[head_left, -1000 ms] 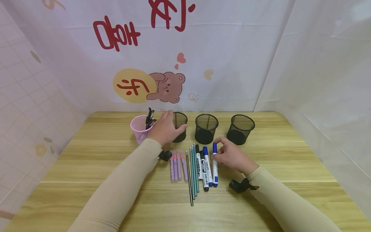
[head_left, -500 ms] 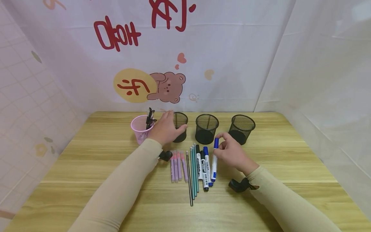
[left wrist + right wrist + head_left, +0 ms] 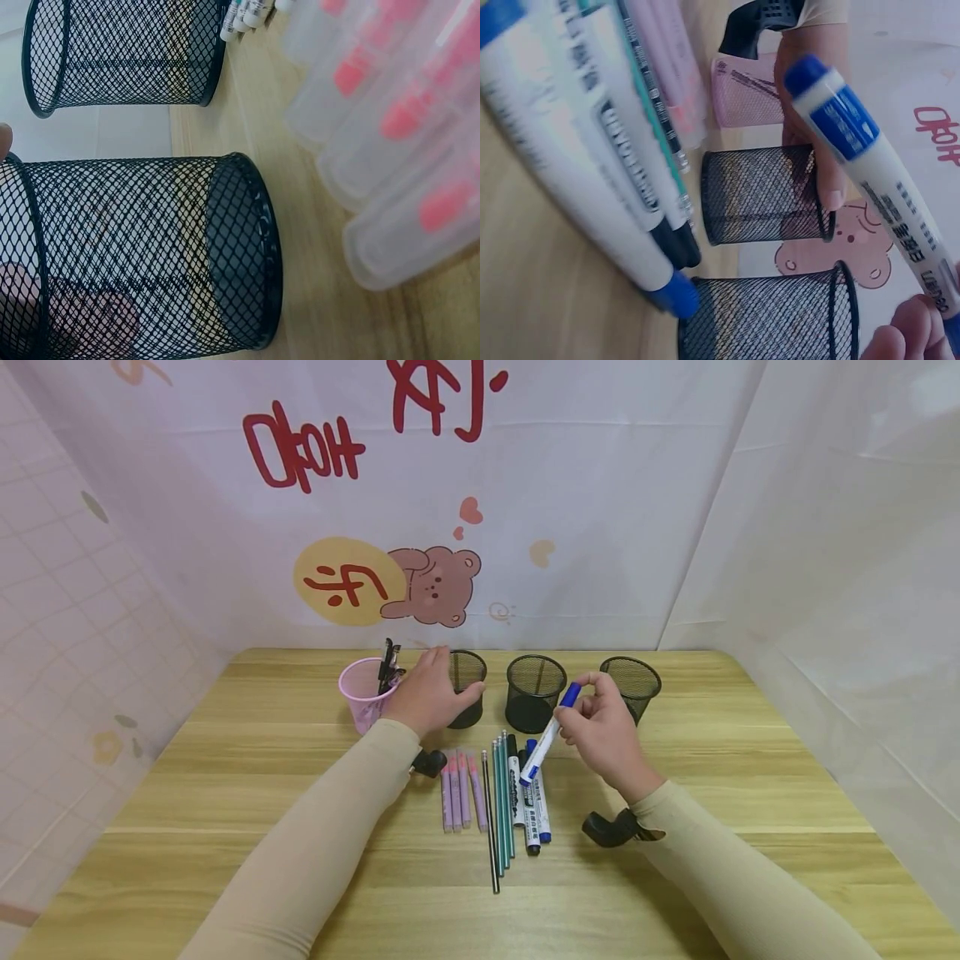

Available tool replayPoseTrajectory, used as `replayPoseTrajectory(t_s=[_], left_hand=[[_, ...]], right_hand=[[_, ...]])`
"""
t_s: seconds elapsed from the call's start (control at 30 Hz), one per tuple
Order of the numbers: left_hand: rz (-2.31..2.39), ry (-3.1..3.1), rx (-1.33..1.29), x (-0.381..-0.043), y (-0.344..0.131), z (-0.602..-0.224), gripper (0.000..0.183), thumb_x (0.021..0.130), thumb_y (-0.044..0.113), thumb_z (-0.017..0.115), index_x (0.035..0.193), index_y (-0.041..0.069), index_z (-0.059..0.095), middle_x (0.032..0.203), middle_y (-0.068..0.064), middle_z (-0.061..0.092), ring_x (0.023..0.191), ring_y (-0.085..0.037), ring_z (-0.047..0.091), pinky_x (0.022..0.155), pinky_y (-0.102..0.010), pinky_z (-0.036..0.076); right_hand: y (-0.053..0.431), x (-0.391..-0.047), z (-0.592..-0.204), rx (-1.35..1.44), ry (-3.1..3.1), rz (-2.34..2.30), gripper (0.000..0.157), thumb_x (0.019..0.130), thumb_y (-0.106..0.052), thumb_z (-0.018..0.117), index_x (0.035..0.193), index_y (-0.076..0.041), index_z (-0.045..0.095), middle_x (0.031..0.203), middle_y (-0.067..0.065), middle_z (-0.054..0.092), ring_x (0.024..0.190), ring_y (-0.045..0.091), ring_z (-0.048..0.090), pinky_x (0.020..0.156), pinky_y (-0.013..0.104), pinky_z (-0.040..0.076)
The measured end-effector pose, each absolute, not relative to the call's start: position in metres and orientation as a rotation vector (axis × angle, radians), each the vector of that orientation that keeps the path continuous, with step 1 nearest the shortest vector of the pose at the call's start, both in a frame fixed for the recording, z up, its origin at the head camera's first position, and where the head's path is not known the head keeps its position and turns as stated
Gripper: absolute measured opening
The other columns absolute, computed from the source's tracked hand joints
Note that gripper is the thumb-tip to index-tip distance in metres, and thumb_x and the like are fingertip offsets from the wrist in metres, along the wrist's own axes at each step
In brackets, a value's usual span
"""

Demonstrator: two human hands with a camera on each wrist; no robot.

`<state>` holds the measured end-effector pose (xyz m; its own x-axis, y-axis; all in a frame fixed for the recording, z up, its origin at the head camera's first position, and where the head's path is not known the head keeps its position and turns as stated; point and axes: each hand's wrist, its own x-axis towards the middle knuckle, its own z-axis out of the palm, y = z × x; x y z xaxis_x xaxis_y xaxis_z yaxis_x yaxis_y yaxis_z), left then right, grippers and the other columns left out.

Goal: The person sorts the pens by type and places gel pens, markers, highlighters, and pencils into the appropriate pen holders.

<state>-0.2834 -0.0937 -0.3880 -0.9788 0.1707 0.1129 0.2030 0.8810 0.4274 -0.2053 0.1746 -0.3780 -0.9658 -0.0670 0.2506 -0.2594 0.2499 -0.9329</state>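
Observation:
My right hand pinches a blue-capped whiteboard marker near its cap. The marker is tilted, its lower end over the other markers on the table. In the right wrist view its white barrel is close to the camera. My left hand holds the left black mesh pen holder from its left side, thumb across the front by the rim. Part of that holder is hidden behind the hand. The left wrist view shows the mesh holder and a fingertip at its rim.
A pink mesh holder with black pens stands at the left. Two more black mesh holders, the middle one and the right one, stand rightward. Purple pens, pencils and whiteboard markers lie in front.
The right hand has lifted the blue marker off the table, raised it and tilted its lower end leftward over the other markers. My left hand has stayed put.

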Motion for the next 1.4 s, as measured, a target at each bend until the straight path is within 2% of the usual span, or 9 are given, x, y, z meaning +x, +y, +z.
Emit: replayPoseTrajectory(t_s=[0.2, 0.37, 0.6, 0.87, 1.17, 1.4], left_hand=[[-0.689, -2.97, -0.302, -0.283, -0.093, -0.388, 0.103, 0.094, 0.075, 0.053, 0.165, 0.005, 0.027, 0.172, -0.014, 0.031, 0.159, -0.03, 0.033, 0.128, -0.048, 0.033], [-0.707, -2.944, -0.329, -0.282, -0.094, -0.389, 0.102, 0.094, 0.072, 0.055, 0.164, 0.003, 0.029, 0.169, -0.015, 0.035, 0.157, -0.031, 0.036, 0.127, -0.048, 0.035], [-0.751, -2.951, -0.343, -0.283, -0.094, -0.387, 0.103, 0.094, 0.073, 0.055, 0.165, 0.003, 0.027, 0.171, -0.015, 0.032, 0.158, -0.032, 0.034, 0.128, -0.049, 0.034], [-0.902, -2.978, -0.305, -0.282, -0.096, -0.381, 0.107, 0.09, 0.074, 0.061, 0.167, 0.009, 0.025, 0.174, -0.012, 0.027, 0.157, -0.036, 0.035, 0.126, -0.055, 0.035], [-0.89, -2.989, -0.277, -0.282, -0.093, -0.381, 0.116, 0.084, 0.079, 0.065, 0.168, 0.012, 0.021, 0.176, -0.008, 0.022, 0.156, -0.037, 0.038, 0.123, -0.056, 0.039], [-0.8, -2.958, -0.303, -0.288, -0.089, -0.382, 0.121, 0.082, 0.077, 0.069, 0.167, 0.007, 0.02, 0.175, -0.01, 0.024, 0.159, -0.031, 0.033, 0.124, -0.053, 0.038]], right_hand=[[0.168, -0.21, -0.37, 0.287, -2.216, 1.841, 0.038, 0.098, 0.002, 0.061, 0.129, -0.006, 0.04, 0.077, 0.011, 0.063, 0.067, 0.017, 0.064, 0.065, 0.026, 0.059], [0.161, -0.215, -0.365, 0.248, -2.135, 1.827, 0.037, 0.099, -0.002, 0.061, 0.129, -0.009, 0.04, 0.083, 0.021, 0.067, 0.07, 0.014, 0.067, 0.067, 0.027, 0.061], [0.153, -0.223, -0.36, 0.201, -2.029, 1.84, 0.035, 0.099, -0.003, 0.063, 0.125, -0.012, 0.041, 0.077, 0.007, 0.063, 0.069, 0.018, 0.063, 0.068, 0.03, 0.062], [0.151, -0.225, -0.358, 0.181, -2.012, 1.82, 0.036, 0.101, -0.008, 0.064, 0.129, -0.012, 0.041, 0.085, 0.014, 0.067, 0.073, 0.02, 0.065, 0.069, 0.024, 0.061], [0.148, -0.228, -0.356, 0.162, -1.97, 1.811, 0.038, 0.1, -0.006, 0.065, 0.13, -0.012, 0.042, 0.082, 0.004, 0.067, 0.07, 0.014, 0.063, 0.067, 0.027, 0.06], [0.146, -0.232, -0.357, 0.151, -1.94, 1.819, 0.037, 0.1, -0.01, 0.067, 0.128, -0.014, 0.043, 0.079, 0.0, 0.065, 0.067, 0.014, 0.058, 0.064, 0.023, 0.055]])
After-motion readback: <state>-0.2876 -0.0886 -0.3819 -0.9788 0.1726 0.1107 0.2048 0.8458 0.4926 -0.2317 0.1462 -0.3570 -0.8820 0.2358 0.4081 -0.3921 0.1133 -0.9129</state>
